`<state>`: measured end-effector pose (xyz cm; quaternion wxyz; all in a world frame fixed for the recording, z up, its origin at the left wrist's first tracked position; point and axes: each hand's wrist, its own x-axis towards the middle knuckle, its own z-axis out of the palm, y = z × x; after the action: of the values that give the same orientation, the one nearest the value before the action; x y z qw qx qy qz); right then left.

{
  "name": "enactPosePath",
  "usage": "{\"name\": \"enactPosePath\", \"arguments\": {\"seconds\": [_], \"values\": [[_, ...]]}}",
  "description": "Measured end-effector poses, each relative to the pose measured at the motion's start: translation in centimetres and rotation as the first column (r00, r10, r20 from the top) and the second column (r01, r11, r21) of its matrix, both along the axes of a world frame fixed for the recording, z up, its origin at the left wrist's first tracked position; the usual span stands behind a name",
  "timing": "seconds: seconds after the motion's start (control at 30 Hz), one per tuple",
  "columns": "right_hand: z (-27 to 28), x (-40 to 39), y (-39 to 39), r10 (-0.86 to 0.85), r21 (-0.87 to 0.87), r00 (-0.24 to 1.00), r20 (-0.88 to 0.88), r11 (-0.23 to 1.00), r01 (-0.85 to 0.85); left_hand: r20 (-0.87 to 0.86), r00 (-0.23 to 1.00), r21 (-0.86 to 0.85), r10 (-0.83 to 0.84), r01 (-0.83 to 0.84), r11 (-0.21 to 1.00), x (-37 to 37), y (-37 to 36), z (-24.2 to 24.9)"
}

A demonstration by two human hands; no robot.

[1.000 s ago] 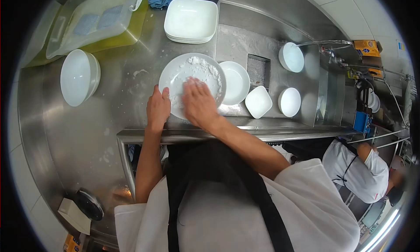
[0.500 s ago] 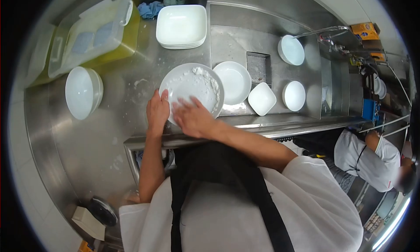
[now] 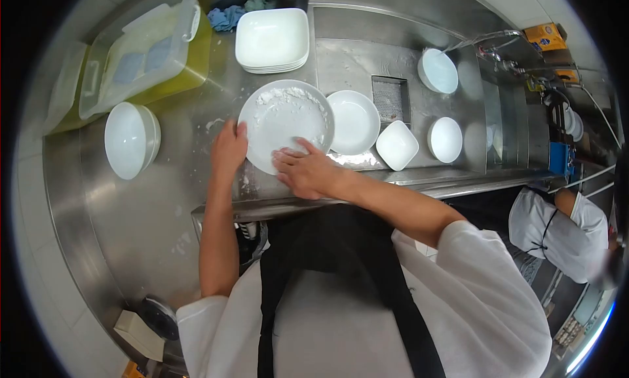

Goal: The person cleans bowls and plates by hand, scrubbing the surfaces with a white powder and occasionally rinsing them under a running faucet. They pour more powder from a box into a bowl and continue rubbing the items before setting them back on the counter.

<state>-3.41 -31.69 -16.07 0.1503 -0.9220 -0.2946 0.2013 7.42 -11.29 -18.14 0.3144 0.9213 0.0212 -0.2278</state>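
Observation:
A wide, shallow white bowl (image 3: 278,109) rests on the steel counter, with white crumbly residue (image 3: 285,95) scattered along its far side. My left hand (image 3: 229,148) grips the bowl's left rim, the thumb at the edge and the other fingers partly hidden. Over the near side of the bowl lies my right hand (image 3: 308,171), fingers stretched out and touching the inner surface, slightly blurred. Just right of this bowl sits a smaller round white bowl (image 3: 354,122), and beyond that a square white bowl (image 3: 398,146).
Stacked square white dishes (image 3: 272,40) stand behind. Nested white bowls (image 3: 131,142) and a yellow-green plastic tub (image 3: 187,73) are at left. Two more bowls, one far (image 3: 438,71) and one near (image 3: 445,140), sit by the drain grate (image 3: 391,99). Another person (image 3: 557,230) stands at right.
The large bowl has turned counterclockwise, its residue shifting from the right side toward the far side. My right hand has moved slightly right and my left hand slightly left.

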Motion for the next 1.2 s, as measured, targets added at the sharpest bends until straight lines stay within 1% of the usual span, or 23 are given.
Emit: {"name": "enactPosePath", "arguments": {"seconds": [0.03,0.1,0.17,0.23,0.3,0.37,0.43,0.47,0.5,0.53,0.57,0.6,0.63,0.67,0.73,0.77,0.8,0.83,0.87,0.93,1.0,1.07,1.2], "values": [[-0.5,0.1,0.0,0.014,-0.002,1.000,-0.001,1.000,-0.014,0.393,0.918,0.031,-0.060,0.052,0.998,0.2,0.1,-1.2],[-1.3,1.3,-0.8,-0.018,0.018,0.985,0.173,1.000,0.015,0.393,0.914,0.087,-0.102,0.074,0.994,-0.3,1.0,-2.4],[-1.2,4.0,1.1,-0.063,0.033,0.973,0.223,0.998,0.057,0.406,0.903,0.139,-0.145,0.096,0.986,-0.6,0.5,-1.0],[-1.5,5.7,3.6,-0.149,-0.031,0.962,0.229,0.987,0.161,-0.141,0.990,-0.062,0.018,-0.027,0.998,-2.2,1.2,2.2],[-1.6,4.0,4.7,-0.130,-0.027,0.962,0.242,0.990,0.141,-0.242,0.970,-0.079,0.003,-0.022,0.997,-1.8,2.1,2.8],[-1.2,1.7,4.0,-0.076,0.044,0.994,0.076,0.996,0.073,-0.331,0.944,-0.114,0.001,-0.041,0.993,-2.0,2.4,2.1],[0.8,1.3,2.3,-0.045,0.100,0.999,-0.002,0.994,0.045,0.234,0.972,0.157,-0.010,-0.028,0.987,-3.9,1.7,-0.9],[1.6,2.5,1.4,-0.116,0.138,0.954,-0.277,0.978,0.159,0.252,0.968,0.127,-0.014,-0.018,0.992,-4.7,2.0,-1.9],[2.1,3.4,0.8,-0.168,0.144,0.833,-0.527,0.948,0.283,0.259,0.966,0.126,-0.012,-0.021,0.992,-5.0,1.8,-0.3],[1.9,3.4,0.6,-0.350,0.304,0.830,-0.434,0.810,0.501,0.017,0.993,-0.025,0.116,-0.115,0.993,-5.1,1.1,2.6],[1.0,4.2,0.4,-0.347,0.307,0.833,-0.432,0.812,0.497,-0.248,0.948,-0.146,0.200,-0.240,0.960,-5.5,0.8,4.1],[-0.4,5.6,0.4,-0.487,0.384,0.767,-0.418,0.671,0.635,-0.247,0.948,-0.145,0.202,-0.242,0.959,-5.3,1.3,2.9],[-1.5,6.5,0.5,-0.611,0.458,0.675,-0.414,0.501,0.734,-0.116,0.972,-0.170,0.205,-0.222,0.960,-4.7,2.2,0.5],[-2.2,6.9,1.7,-0.611,0.460,0.676,-0.412,0.501,0.733,0.017,0.979,-0.191,0.204,-0.198,0.962,-4.3,2.5,-0.7],[-2.9,7.9,5.2,-0.785,0.613,0.606,-0.133,0.415,0.672,0.108,0.967,-0.181,0.230,-0.208,0.961,-3.5,1.4,0.2],[-2.7,7.5,6.3,-0.787,0.618,0.604,-0.128,0.412,0.669,0.194,0.948,-0.171,0.252,-0.220,0.960,-3.2,1.0,1.1],[-2.4,6.6,7.3,-0.738,0.602,0.671,-0.074,0.503,0.620,0.204,0.947,-0.176,0.248,-0.213,0.961,-2.7,0.9,2.0],[-2.2,6.0,7.6,-0.677,0.577,0.736,-0.020,0.593,0.562,0.057,0.973,-0.133,0.224,-0.215,0.968,-2.5,0.8,2.8],[-2.1,5.1,7.5,-0.677,0.575,0.736,-0.019,0.595,0.562,-0.102,0.974,-0.085,0.202,-0.211,0.974,-2.7,0.7,3.4],[-2.2,3.6,7.1,-0.571,0.588,0.812,0.122,0.701,0.404,-0.203,0.961,-0.114,0.186,-0.212,0.971,-2.6,1.0,3.1],[-2.7,2.8,6.4,-0.506,0.581,0.852,0.136,0.737,0.345,-0.304,0.939,-0.135,0.157,-0.206,0.969,-2.4,1.3,1.8],[-2.7,2.4,5.2,-0.445,0.570,0.880,0.164,0.771,0.284,0.190,0.980,0.002,0.056,-0.058,0.998,-2.0,0.8,-1.4],[-1.9,1.7,2.0,-0.192,0.379,0.967,0.166,0.918,0.117,0.279,0.952,0.049,0.123,-0.142,0.989,-1.7,-2.2,0.2]]}}
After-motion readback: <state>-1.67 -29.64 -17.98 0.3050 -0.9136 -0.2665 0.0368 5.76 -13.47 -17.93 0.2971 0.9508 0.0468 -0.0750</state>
